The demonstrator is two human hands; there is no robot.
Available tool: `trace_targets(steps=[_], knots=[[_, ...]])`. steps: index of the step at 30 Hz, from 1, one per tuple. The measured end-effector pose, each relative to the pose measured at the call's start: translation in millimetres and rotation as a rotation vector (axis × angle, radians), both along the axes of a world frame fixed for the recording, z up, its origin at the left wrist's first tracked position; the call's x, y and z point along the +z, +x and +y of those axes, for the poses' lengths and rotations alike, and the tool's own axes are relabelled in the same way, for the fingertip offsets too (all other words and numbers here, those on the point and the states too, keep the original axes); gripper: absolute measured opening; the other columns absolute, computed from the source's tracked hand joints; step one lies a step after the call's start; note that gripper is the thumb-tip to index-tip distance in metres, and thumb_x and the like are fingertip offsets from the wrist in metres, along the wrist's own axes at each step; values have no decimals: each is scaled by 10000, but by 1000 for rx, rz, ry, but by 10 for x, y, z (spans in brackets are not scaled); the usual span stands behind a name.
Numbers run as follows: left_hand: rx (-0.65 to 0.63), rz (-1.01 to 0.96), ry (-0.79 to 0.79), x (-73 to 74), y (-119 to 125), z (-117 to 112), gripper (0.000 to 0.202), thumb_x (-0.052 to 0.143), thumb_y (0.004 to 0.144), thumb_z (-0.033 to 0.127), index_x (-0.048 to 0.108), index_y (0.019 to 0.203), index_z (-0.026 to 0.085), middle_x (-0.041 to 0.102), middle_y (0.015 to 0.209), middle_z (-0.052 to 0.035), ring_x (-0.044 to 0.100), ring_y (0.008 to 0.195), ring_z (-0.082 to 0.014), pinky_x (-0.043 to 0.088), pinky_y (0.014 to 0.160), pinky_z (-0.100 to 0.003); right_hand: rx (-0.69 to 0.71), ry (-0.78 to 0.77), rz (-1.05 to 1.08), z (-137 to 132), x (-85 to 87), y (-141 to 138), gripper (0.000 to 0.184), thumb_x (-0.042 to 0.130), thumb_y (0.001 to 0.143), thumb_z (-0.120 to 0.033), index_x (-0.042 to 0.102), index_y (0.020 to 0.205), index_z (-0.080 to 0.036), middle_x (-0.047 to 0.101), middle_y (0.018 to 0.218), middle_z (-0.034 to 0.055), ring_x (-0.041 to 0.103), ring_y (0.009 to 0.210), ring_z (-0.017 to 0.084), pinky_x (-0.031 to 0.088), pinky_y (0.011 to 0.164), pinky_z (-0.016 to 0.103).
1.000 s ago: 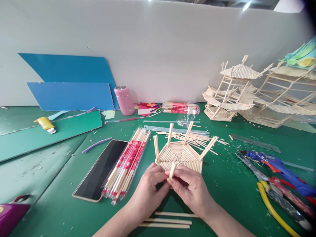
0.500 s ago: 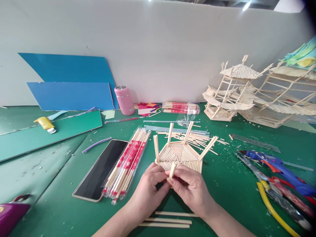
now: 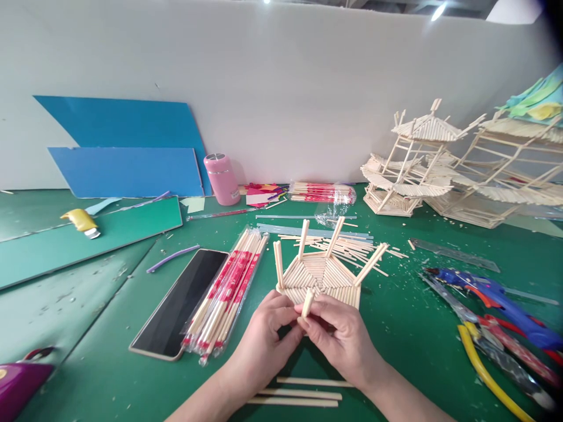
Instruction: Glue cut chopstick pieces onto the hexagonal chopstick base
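Observation:
A hexagonal base (image 3: 316, 275) of pale wooden sticks rests in front of me, with paired-stick posts rising from its corners. At its near edge stands a short post of sticks (image 3: 308, 303), pinched between the thumb and fingers of my right hand (image 3: 336, 328). My left hand (image 3: 273, 328) is closed at the near left edge of the base, its fingertips meeting the foot of that post. Both hands partly cover the near side of the base. Below them lie several loose sticks (image 3: 303, 394) on the green table.
Wrapped chopsticks (image 3: 229, 287) lie partly over a phone (image 3: 176, 305) on the left. At right are a blue glue gun (image 3: 497, 299) and yellow-handled pliers (image 3: 479, 363). Cut sticks (image 3: 352, 249) lie behind the base. A pink flask (image 3: 221, 179) and a stick pagoda model (image 3: 409, 164) stand farther back.

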State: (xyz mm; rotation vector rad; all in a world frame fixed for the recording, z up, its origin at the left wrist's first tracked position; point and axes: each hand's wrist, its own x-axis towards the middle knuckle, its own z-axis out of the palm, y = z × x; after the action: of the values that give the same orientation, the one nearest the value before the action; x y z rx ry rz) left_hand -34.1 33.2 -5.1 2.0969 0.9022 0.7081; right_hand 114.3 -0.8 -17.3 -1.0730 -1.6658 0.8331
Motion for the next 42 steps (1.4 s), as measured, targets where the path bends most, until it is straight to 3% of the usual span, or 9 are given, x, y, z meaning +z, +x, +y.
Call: trace_targets(steps=[42], knots=[[-5, -5, 14, -25, -13, -5, 175, 483, 811, 170, 606, 687, 153, 552, 704, -47, 475, 741, -164, 401, 668, -280, -4, 2, -11, 1, -8, -4, 162, 519, 803, -151, 622, 922, -189, 602, 831, 31, 581, 766, 128, 478, 662, 227]])
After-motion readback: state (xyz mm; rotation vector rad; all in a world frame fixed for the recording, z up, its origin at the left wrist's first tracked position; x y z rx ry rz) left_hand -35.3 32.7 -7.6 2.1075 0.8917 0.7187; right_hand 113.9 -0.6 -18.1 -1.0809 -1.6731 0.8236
